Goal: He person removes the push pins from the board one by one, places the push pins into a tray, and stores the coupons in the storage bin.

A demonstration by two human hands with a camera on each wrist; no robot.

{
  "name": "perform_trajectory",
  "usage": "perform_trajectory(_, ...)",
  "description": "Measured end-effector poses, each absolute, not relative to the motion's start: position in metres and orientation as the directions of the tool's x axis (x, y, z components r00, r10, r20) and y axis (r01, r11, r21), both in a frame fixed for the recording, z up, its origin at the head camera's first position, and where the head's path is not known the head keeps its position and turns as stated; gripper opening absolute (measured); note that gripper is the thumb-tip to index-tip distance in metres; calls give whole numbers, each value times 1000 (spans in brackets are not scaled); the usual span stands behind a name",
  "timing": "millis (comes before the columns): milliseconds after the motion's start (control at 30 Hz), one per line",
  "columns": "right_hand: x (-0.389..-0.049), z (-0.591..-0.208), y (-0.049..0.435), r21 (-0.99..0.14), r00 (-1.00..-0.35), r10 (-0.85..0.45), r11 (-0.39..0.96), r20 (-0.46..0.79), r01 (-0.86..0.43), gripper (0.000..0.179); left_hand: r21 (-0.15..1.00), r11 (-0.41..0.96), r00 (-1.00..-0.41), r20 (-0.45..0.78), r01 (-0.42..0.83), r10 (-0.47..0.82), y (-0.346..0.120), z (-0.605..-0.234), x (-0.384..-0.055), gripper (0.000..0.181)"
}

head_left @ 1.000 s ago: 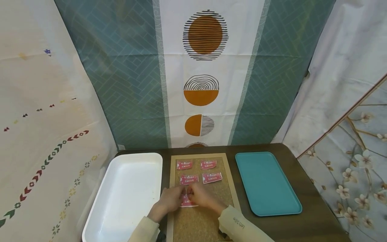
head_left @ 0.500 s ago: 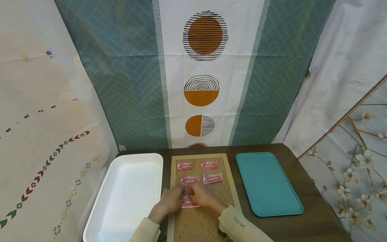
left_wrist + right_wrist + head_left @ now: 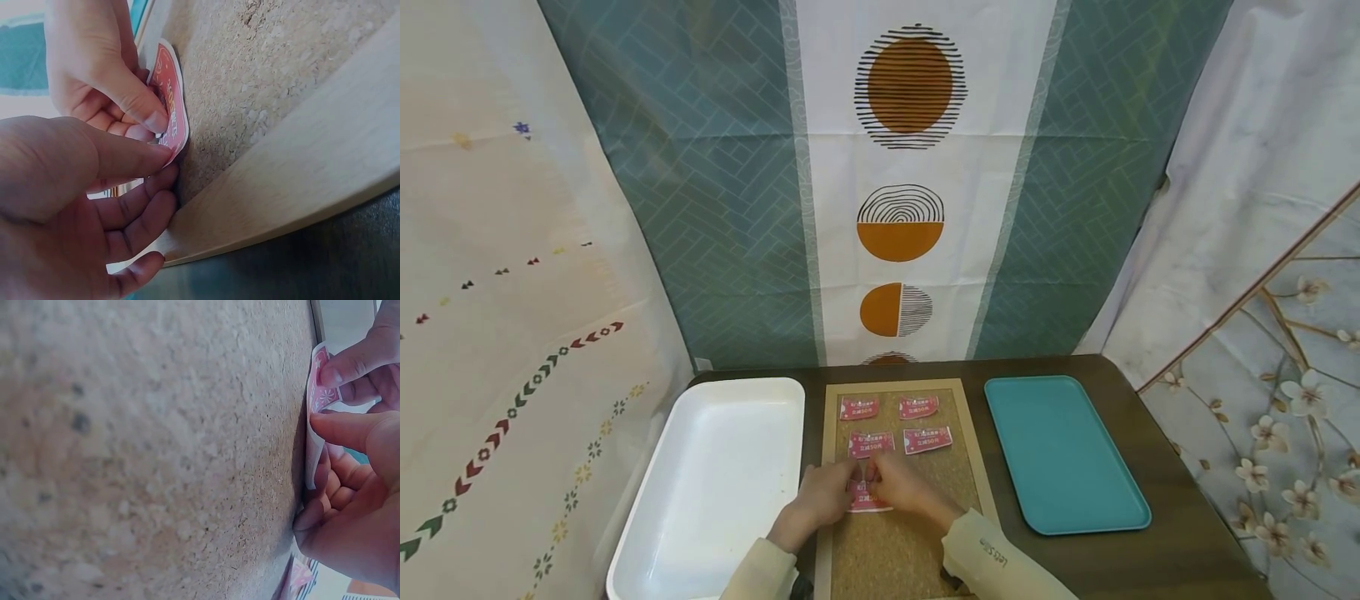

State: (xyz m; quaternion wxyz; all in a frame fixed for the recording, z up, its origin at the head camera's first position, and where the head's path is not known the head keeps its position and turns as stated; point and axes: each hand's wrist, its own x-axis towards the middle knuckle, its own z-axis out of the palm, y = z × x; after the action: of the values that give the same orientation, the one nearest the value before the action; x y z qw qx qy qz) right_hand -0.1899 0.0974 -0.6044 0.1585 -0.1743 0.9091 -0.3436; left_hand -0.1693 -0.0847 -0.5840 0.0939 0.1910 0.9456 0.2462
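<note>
Makeshift recording booth: patterned cloth backdrops (image 3: 895, 167) around a small table (image 3: 1157, 500).

Red-pink coupon cards (image 3: 869, 444) with white print are noted on a speckled tan cork board (image 3: 917, 542) framed in pale wood. White tray (image 3: 715, 483); teal tray (image 3: 1060, 450); dark brown table (image 3: 1180, 533).

Both hands cover most of the red card (image 3: 867, 498) on the cork board (image 3: 925, 533). Its print is too small to read, and the board's near edge is cut off.

The red cards (image 3: 870, 444) seem to read "50"; sleeve (image 3: 992, 557) print is illegible.
</note>
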Motion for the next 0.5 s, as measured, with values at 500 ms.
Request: perform_trajectory(500,-187,-603,98,-689,-890,-441,681,-117,-247,19,494,805,-910,-64,328,410,-85,-586,-169,12)
